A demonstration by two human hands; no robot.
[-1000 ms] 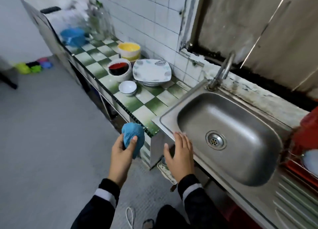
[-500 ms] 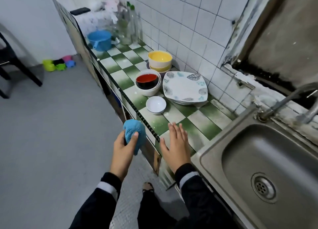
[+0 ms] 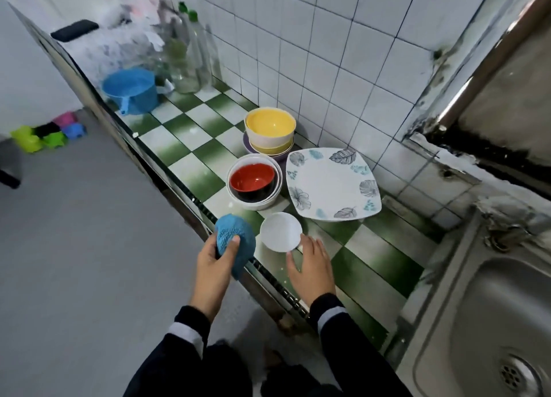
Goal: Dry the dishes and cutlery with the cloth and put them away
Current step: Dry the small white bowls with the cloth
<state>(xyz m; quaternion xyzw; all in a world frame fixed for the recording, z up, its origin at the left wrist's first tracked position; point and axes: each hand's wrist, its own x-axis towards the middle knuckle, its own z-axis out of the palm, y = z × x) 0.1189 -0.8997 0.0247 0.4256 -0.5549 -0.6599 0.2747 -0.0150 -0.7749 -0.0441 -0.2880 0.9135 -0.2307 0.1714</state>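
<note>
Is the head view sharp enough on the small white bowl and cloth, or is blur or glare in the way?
Head view: small white bowl and blue cloth are sharp; the far bottles are smeared by blur; the wide-angle lens bends the counter edge; a glare streak lies on the metal frame, upper right.

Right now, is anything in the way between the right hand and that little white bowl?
Nothing visible. The right hand is at the near rim of the small white bowl, with no object between them. The blue cloth, held in the left hand, is off to the bowl's left.
</note>
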